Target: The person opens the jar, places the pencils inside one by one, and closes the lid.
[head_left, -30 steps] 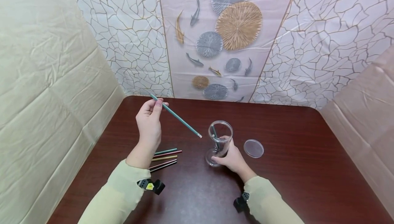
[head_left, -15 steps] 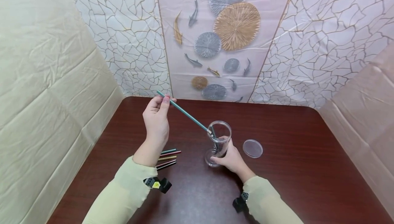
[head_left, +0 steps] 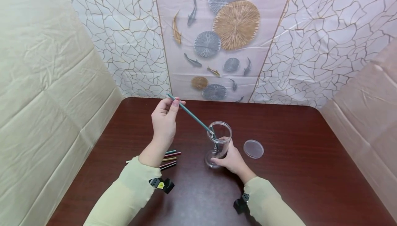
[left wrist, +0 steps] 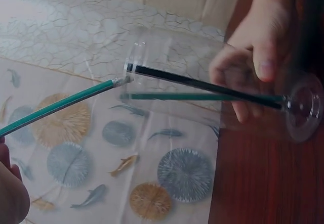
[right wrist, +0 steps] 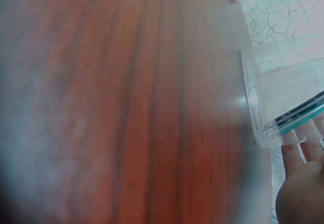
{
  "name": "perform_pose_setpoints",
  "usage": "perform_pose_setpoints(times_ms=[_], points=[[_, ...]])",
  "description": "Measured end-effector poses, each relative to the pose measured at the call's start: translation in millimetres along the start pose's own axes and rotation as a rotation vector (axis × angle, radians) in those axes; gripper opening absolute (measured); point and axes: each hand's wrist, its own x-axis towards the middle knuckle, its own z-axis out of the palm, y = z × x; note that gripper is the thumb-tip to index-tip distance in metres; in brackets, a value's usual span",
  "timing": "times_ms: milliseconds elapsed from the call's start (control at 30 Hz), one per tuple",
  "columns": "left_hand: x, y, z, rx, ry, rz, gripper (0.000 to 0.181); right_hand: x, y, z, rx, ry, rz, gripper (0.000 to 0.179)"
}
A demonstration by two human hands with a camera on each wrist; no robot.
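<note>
My left hand (head_left: 164, 122) pinches a teal pencil (head_left: 193, 116) near its upper end. The pencil slants down to the right, its eraser end right at the rim of a clear jar (head_left: 219, 136). My right hand (head_left: 231, 158) grips this transparent jar low on its side as it stands on the table. Inside the jar lean a black pencil (left wrist: 202, 85) and a green pencil (left wrist: 182, 97), eraser ends at the bottom. In the right wrist view, the fingers (right wrist: 304, 143) wrap behind the jar's wall.
Several coloured pencils (head_left: 170, 159) lie on the dark wooden table (head_left: 279, 191), partly hidden by the left forearm. A round clear lid (head_left: 253, 149) lies to the right of the jar. Patterned cloth (head_left: 139, 46) hangs behind the table.
My left hand has moved right, bringing the teal pencil's eraser end from left of the jar to its rim. The right hand keeps holding the jar in place.
</note>
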Motion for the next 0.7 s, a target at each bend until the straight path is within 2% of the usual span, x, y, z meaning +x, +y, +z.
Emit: perform_pose_setpoints(times_ms=[133,233,367,500,700], points=[[-3.7,-3.0,1.7,0.111,-0.094,0.042,0.020,0.4,1,0,0.003,-0.005,0.005,0.081],[-6.5,-4.9,3.7,0.151,-0.166,0.088,0.018,0.8,1,0,0.003,-0.014,0.014,0.082],[-9.3,-7.2,7.6,0.197,-0.219,0.166,0.017,1.0,1,0,0.001,-0.020,0.013,0.082],[-10.4,-10.6,13.2,0.252,-0.269,0.271,0.015,0.5,3,-1,-0.013,-0.015,0.014,0.082],[-11.9,-14.1,20.7,0.401,-0.365,0.491,0.013,0.5,4,0,-0.005,-0.005,0.002,0.082]])
